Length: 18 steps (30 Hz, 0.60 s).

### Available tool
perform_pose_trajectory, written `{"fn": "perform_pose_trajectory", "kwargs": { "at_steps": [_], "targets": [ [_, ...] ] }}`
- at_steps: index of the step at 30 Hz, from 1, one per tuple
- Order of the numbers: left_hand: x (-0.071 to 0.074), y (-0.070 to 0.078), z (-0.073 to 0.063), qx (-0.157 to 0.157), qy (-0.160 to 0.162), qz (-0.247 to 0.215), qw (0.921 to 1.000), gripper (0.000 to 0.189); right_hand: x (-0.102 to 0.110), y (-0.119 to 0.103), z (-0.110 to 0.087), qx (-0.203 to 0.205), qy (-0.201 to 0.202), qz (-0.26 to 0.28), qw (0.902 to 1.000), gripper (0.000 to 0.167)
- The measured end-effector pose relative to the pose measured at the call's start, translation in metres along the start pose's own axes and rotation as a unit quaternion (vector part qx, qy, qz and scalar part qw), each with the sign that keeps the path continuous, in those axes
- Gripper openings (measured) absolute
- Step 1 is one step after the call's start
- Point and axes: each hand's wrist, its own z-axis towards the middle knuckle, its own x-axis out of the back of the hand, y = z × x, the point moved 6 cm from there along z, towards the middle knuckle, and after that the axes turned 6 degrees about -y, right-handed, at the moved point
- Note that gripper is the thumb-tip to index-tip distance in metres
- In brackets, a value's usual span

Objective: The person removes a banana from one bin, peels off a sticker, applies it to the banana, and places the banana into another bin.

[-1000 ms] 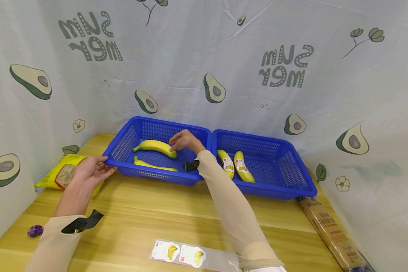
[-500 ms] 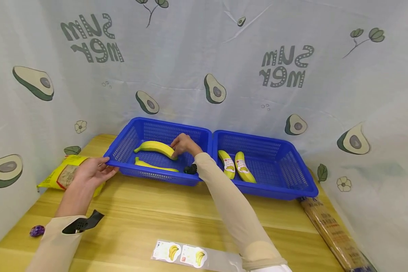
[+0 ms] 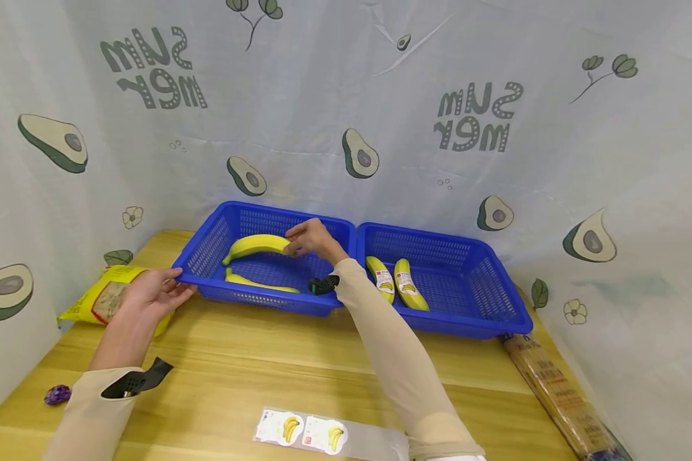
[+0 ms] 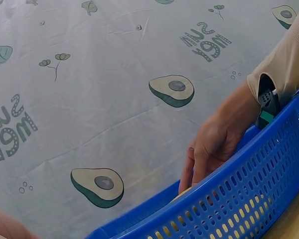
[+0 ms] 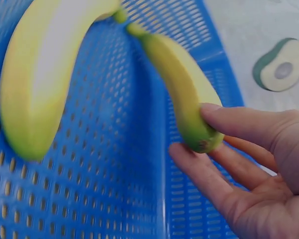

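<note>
In the head view my right hand pinches the right end of a yellow banana inside the left blue basket. From the right wrist view, thumb and fingers hold that banana by its greenish tip, its end raised off the basket floor. A second banana lies along the near wall, partly hidden by it. My left hand grips the left basket's near left corner at the rim. Only a blurred part of the left hand shows in the left wrist view.
A second blue basket adjoins on the right, holding two labelled bananas. A strip of banana stickers lies near the front. Around the table are a yellow bag, a purple item and a brown package.
My right hand reached down to the far banana's right end, took hold of it and raised that end slightly. The left hand stays at the basket corner.
</note>
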Motion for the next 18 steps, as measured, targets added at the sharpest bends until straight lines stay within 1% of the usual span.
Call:
{"fn": "perform_pose_trajectory", "kwargs": {
  "at_steps": [4, 9, 14, 18],
  "targets": [
    [-0.002, -0.002, 0.001, 0.010, -0.009, -0.022, 0.9997, 0.073, 0.008, -0.001, -0.006, 0.007, 0.013, 0.073, 0.9973, 0.047],
    [-0.001, -0.004, 0.002, 0.016, -0.011, -0.047, 0.9987, 0.077, 0.021, -0.004, -0.014, 0.012, 0.034, 0.116, 0.9927, 0.040],
    [0.002, -0.004, 0.003, 0.012, -0.003, -0.046, 0.9988, 0.078, 0.033, -0.011, -0.024, 0.026, 0.034, 0.130, 0.9905, 0.036],
    [0.002, -0.005, 0.004, 0.016, -0.008, -0.051, 0.9985, 0.078, 0.045, -0.016, -0.033, 0.031, 0.032, 0.124, 0.9913, 0.034]
  ]
}}
